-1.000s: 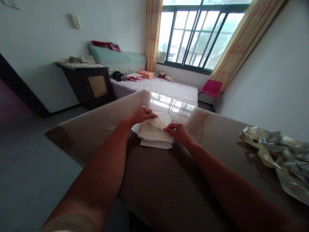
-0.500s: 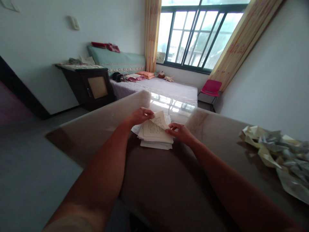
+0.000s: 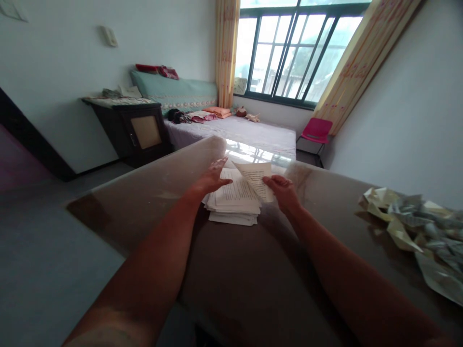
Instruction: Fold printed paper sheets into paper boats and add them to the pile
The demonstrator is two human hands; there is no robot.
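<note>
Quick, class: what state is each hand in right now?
Left hand: open, beside the paper stack; whether it touches cannot be told.
Right hand: closed, holding a printed sheet by its edge.

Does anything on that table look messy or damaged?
Yes: the crumpled paper heap at the right side of the table looks creased and tangled. The paper stack is also slightly askew, its edges uneven.
</note>
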